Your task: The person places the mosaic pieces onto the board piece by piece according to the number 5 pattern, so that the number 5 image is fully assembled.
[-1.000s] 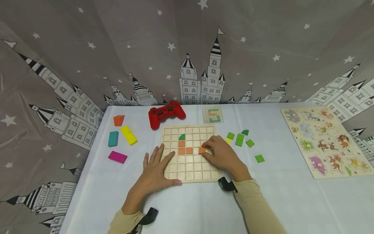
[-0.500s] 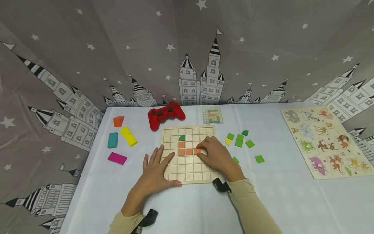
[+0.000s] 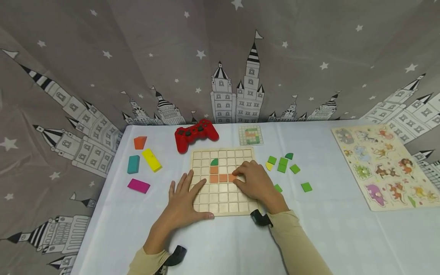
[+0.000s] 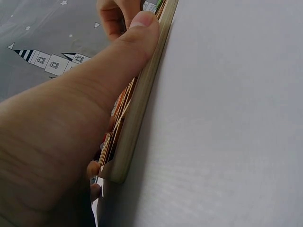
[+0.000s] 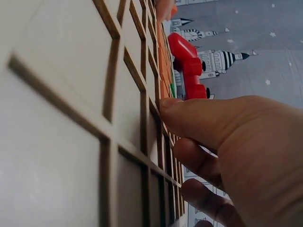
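Note:
A wooden grid board (image 3: 223, 197) lies on the white table. In its cells sit a green quarter-round tile (image 3: 214, 162), an orange square tile (image 3: 214, 170) below it, and a row of orange tiles (image 3: 223, 178). My right hand (image 3: 256, 182) pinches the right-end orange tile (image 3: 232, 178) with thumb and fingertips, right at its cell; the fingers cover part of it. With fingers spread, my left hand (image 3: 182, 202) rests along the board's left side, its thumb (image 4: 144, 21) at the near edge of the board in the left wrist view.
Several loose green tiles (image 3: 282, 165) and a yellow tile (image 3: 269, 166) lie to the right. A pattern card (image 3: 251, 135) and red game controller (image 3: 196, 133) are behind the board. Coloured blocks (image 3: 139, 185) lie left; an animal puzzle (image 3: 385, 168) lies far right.
My right hand has carried an orange tile left across the board to the end of the orange row, then stayed there. The left hand has held still.

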A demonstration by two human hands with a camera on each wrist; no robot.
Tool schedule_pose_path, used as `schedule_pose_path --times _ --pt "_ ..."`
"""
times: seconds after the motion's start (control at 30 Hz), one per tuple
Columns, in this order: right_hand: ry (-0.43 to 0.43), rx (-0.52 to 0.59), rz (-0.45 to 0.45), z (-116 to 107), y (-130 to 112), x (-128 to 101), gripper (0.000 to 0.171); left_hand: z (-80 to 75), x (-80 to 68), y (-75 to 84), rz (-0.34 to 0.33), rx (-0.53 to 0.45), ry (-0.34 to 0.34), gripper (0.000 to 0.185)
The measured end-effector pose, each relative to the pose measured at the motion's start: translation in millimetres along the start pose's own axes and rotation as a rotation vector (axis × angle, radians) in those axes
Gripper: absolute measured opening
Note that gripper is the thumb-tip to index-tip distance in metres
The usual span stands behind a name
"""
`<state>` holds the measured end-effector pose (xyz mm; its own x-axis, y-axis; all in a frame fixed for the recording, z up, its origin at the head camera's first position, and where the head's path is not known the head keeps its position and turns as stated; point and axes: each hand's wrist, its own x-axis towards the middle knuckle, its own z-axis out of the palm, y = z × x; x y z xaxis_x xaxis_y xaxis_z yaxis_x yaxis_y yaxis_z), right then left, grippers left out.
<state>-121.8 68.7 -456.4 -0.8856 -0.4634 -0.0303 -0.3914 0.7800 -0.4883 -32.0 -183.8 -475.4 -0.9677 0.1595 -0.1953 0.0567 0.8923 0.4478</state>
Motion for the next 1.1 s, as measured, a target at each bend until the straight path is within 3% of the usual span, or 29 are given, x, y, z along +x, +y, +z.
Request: schedule_pose_path --times 0.27,0.53,0.73,0.93,1.1 --pt "0.032 0.006 0.031 -15.3 24.0 -8.5 0.022 0.0 0.9 0.9 0.008 -0.013 0.003 0.112" --pt "0.129 0.082 0.229 -43.6 84.0 -34.8 0.034 2.1 -3.7 -2.7 -0.009 -0.005 -0.003 0.112" --pt "0.126 0.083 0.348 -59.7 124.6 -57.8 0.042 2.1 -5.3 -2.7 -0.004 -0.007 -0.010 0.112" --pt "0.082 0.064 0.397 -69.6 136.7 -65.8 0.042 2.4 -2.7 -1.8 -0.008 -0.001 -0.019 0.112" --pt "0.102 0.047 0.408 -72.1 136.8 -66.6 0.042 2.2 -1.4 -1.5 -0.012 0.003 -0.022 0.112"
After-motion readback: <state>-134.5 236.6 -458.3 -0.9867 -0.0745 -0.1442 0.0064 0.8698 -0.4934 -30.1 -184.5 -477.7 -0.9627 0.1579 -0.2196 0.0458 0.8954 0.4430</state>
